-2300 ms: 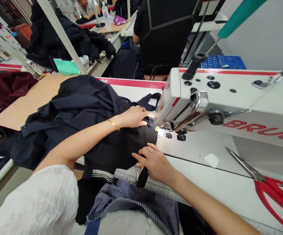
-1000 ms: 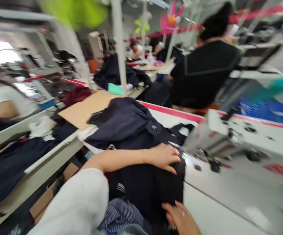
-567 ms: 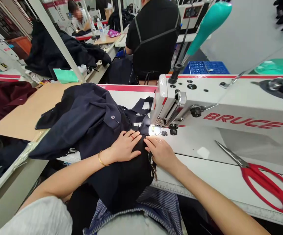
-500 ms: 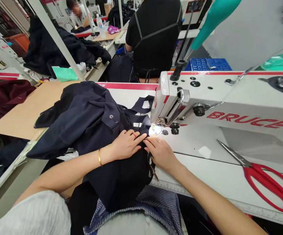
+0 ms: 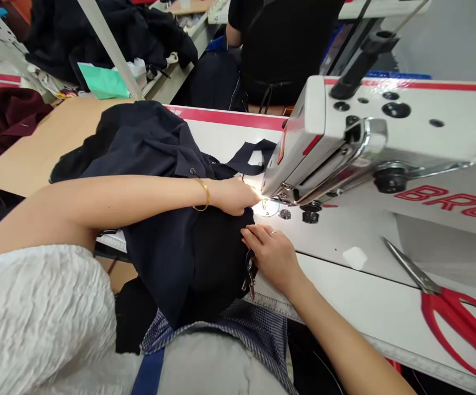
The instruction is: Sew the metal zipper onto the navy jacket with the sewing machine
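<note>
Far left: tan cardboard sheet (image 5: pixel 35 153) lies on the table, with the dark navy garment (image 5: pixel 155 164) heaped across its right edge and draping over the near table edge toward my lap. My left hand (image 5: pixel 235 196) reaches across the top of that garment; fingers closed together on the fabric edge right at the lit needle area, pressing it down, though I can't tell if it's a true pinch. My right hand (image 5: pixel 273 255) lies just nearer, fingers flat and spread slightly on the garment's right edge, beside a small metal zipper pull (image 5: pixel 249 274). Right of both hands: white industrial sewing machine (image 5: pixel 386 148) with red lettering. Near right on the white table (image 5: pixel 369 307): red-handled steel scissors (image 5: pixel 447 307), well apart from my hands. Far centre: a person in black (image 5: pixel 283 44) seated with their back to me.
</note>
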Demonstrator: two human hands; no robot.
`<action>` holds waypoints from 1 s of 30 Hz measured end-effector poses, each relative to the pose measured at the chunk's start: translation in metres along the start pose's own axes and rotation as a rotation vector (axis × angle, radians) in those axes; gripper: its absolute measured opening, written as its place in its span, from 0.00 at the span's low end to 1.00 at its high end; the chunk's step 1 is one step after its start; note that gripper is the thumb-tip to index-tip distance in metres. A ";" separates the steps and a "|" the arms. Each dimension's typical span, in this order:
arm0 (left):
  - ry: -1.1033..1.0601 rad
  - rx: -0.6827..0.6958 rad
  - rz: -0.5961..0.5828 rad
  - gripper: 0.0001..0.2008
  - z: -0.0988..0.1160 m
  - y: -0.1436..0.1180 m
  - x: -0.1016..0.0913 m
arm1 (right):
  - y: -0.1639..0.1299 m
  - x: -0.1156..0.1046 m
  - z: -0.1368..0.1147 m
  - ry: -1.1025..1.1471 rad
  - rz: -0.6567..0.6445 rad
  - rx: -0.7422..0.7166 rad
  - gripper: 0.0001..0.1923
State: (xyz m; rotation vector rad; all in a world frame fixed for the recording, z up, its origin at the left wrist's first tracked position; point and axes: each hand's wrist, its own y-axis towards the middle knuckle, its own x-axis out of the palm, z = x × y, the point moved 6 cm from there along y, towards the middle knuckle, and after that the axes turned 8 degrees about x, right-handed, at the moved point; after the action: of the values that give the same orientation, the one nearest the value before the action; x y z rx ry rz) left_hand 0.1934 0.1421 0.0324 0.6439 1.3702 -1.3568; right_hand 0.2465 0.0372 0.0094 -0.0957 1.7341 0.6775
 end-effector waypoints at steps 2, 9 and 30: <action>-0.071 -0.090 -0.057 0.15 -0.002 0.007 -0.001 | 0.000 0.000 0.000 -0.022 0.001 -0.003 0.10; -0.189 -0.123 -0.198 0.15 0.003 0.017 -0.007 | -0.002 0.002 0.000 -0.086 -0.051 0.001 0.10; -0.585 -0.048 0.156 0.08 -0.012 0.014 -0.001 | 0.002 -0.001 0.003 0.017 0.008 0.061 0.08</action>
State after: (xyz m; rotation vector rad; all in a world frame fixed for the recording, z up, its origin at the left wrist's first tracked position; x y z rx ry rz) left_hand 0.2026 0.1560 0.0258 0.2771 0.8583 -1.2501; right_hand 0.2489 0.0398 0.0111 -0.0521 1.7705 0.6303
